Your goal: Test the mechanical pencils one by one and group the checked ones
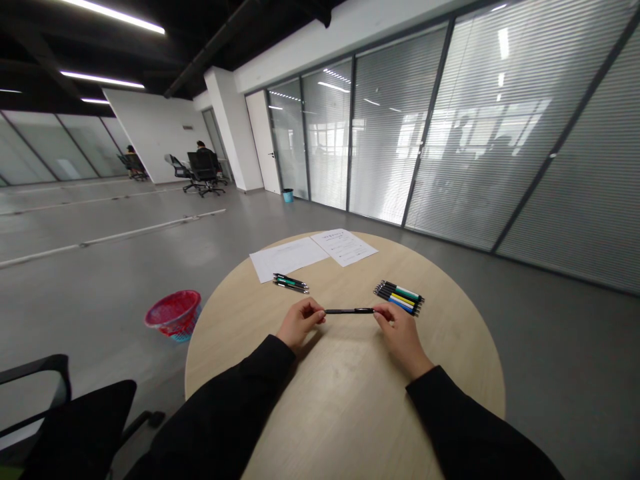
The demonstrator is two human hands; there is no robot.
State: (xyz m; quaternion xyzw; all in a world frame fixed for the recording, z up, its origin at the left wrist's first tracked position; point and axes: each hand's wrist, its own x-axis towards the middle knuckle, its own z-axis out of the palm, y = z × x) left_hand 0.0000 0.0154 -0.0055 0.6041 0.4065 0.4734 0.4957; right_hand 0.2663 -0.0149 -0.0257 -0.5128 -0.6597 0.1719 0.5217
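A black pen [349, 311] is held level between my two hands, above the round wooden table. My left hand [301, 323] pinches its left end. The fingers of my right hand [400, 331] are closed on its right end. Just beyond my right hand lies a row of several pens [399, 297] with green, yellow, white and blue parts, side by side. A smaller group of black and green pens [291, 283] rests on the table beyond my left hand.
Two sheets of paper, one mostly blank [287, 259] and one printed [345, 247], lie at the far side of the table [345, 413]. A red basket [175, 313] stands left on the floor, near a black chair [75, 427]. Two people sit far off.
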